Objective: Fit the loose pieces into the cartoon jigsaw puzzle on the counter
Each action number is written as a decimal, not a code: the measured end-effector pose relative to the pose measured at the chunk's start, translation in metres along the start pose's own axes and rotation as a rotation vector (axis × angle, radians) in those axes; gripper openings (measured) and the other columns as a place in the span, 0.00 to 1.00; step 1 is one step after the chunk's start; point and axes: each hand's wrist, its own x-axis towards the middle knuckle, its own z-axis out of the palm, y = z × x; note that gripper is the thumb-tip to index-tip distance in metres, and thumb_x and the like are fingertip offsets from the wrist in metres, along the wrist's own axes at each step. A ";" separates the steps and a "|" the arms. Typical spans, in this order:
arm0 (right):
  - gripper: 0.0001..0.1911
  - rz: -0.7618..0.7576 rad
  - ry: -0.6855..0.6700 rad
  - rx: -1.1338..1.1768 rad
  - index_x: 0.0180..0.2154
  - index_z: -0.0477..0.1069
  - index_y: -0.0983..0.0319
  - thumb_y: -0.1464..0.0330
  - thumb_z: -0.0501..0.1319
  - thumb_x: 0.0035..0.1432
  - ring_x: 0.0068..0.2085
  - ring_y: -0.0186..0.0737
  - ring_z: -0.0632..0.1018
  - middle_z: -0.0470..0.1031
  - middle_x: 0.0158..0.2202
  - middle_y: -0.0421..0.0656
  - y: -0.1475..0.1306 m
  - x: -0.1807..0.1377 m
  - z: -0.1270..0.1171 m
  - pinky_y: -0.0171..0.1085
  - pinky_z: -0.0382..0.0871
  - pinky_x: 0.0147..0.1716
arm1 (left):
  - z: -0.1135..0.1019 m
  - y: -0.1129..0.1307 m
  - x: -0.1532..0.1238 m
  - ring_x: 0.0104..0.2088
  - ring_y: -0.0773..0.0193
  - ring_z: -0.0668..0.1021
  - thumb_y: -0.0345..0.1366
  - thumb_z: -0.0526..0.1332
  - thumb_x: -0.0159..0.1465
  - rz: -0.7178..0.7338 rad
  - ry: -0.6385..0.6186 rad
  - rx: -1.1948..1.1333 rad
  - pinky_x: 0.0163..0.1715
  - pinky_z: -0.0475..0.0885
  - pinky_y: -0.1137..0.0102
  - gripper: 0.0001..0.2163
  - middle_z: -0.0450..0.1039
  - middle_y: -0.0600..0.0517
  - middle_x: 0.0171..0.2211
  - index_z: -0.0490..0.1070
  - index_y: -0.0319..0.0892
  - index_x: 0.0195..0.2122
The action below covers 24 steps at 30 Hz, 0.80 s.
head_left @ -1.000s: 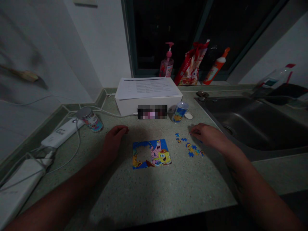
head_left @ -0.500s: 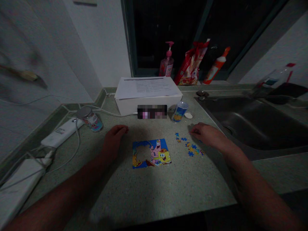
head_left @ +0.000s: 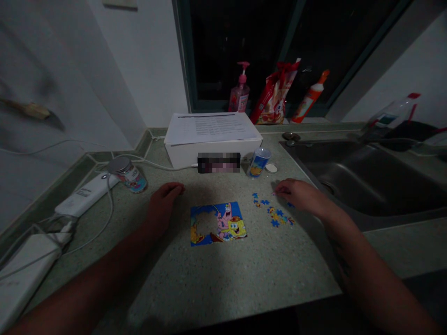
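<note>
A partly assembled SpongeBob and Patrick jigsaw puzzle [head_left: 228, 225] lies flat on the speckled green countertop [head_left: 223, 274], with a ragged gap in its left half. Scattered to its right are several loose puzzle pieces [head_left: 277, 216]. My right hand [head_left: 296, 194] is just above those pieces, and its thumb and finger pinch what looks like a small piece. My left hand [head_left: 162, 204] rests curled on the counter, just beyond the puzzle's upper left corner, and holds nothing.
Behind the puzzle stands a white box [head_left: 213, 156] topped with printed papers, with a small printed cup [head_left: 259, 162] beside it. A tin [head_left: 127, 174], white power strip [head_left: 85, 195], and cables lie left. A steel sink [head_left: 359, 181] lies right; bottles stand on the windowsill.
The whole scene has shifted slightly left in view as my head moved. Both hands stay in almost the same place over the counter, and the puzzle and loose pieces have not visibly moved.
</note>
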 end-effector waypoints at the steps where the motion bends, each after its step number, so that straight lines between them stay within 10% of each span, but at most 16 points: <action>1: 0.14 0.008 0.003 0.000 0.45 0.84 0.59 0.75 0.60 0.64 0.42 0.47 0.85 0.86 0.44 0.48 0.001 0.000 0.000 0.39 0.76 0.42 | 0.000 0.000 0.000 0.45 0.49 0.82 0.52 0.67 0.56 -0.002 0.000 -0.008 0.52 0.74 0.58 0.16 0.83 0.47 0.38 0.79 0.44 0.35; 24: 0.18 -0.021 -0.039 -0.065 0.47 0.84 0.59 0.75 0.58 0.64 0.45 0.50 0.85 0.86 0.47 0.50 0.008 -0.001 -0.004 0.42 0.76 0.47 | 0.000 0.006 -0.003 0.46 0.48 0.82 0.50 0.68 0.55 -0.037 0.007 -0.015 0.53 0.74 0.56 0.15 0.84 0.47 0.38 0.80 0.44 0.36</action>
